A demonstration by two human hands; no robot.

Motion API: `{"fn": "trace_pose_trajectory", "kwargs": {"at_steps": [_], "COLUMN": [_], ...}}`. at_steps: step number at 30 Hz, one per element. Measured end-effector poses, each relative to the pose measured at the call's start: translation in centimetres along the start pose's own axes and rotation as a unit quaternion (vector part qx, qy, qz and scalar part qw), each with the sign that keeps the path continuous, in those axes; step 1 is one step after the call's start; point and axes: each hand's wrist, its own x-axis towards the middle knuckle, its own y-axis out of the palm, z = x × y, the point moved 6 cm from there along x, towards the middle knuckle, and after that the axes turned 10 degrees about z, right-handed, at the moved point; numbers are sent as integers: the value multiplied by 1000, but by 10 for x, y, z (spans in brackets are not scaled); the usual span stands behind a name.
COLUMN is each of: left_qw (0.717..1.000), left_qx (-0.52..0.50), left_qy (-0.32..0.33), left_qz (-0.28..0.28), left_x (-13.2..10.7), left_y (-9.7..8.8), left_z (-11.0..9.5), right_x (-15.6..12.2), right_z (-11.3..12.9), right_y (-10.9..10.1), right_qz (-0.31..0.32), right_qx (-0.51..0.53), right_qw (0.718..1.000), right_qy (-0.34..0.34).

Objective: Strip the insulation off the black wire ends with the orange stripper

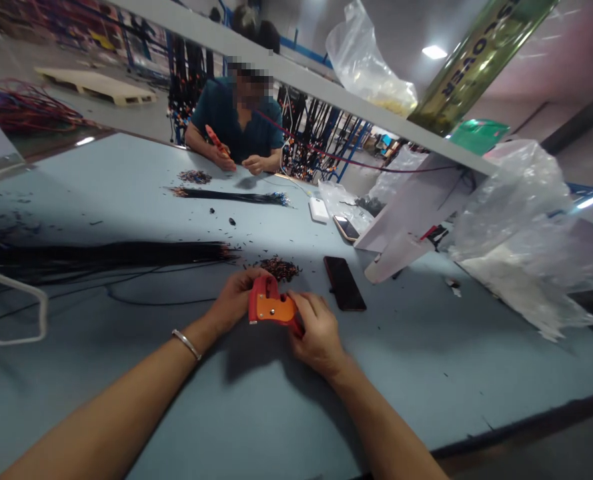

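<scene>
1. In the head view, we see our red-and-orange tool [275, 309] held just above the blue table [406, 380].
2. Our right hand [321, 331] is curled round the tool's handle end, fingers closed on it.
3. Our left hand [232, 301] is at the tool's left end, fingers bent; a dark wire [166, 304] runs up to it, but we cannot tell whether the fingers grip wire, tool or both.
4. Just beyond the tool we have a pile of scraps [280, 269]; left of the tool lies a long bundle of black wires [126, 257].
5. Right of the tool lies a dark phone [345, 284].
6. Well beyond the tool, another person [213, 110] sits holding red pliers [217, 141].
</scene>
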Motion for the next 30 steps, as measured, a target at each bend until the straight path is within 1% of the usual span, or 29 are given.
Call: {"fn": "trace_pose_trajectory", "kwargs": {"at_steps": [3, 6, 9, 13, 16, 25, 30], "left_qw": [1000, 1000, 999, 996, 996, 996, 997], "left_qx": [-5, -10, -28, -51, -51, -46, -38], "left_qy": [4, 3, -11, -35, -33, -36, -30], "left_qz": [12, 22, 42, 59, 62, 68, 60], "left_x": [0, 0, -1, -3, -3, -2, -1], "left_y": [-1, -1, 4, 12, 14, 13, 12], "left_z": [2, 4, 5, -1, -4, -3, -5], "right_x": [0, 1, 0, 1, 2, 3, 3], "right_z": [1, 0, -2, -6, -8, -9, -8], "right_y": [3, 3, 2, 1, 2, 3, 4], "right_qz": [-3, -4, -13, -19, -13, -12, -12], "right_qx": [-21, -27, -23, -10, -2, 5, 8], "right_qw": [1000, 1000, 1000, 999, 999, 999, 999], "right_qy": [-12, -7, 6, 27, 36, 37, 37]}}
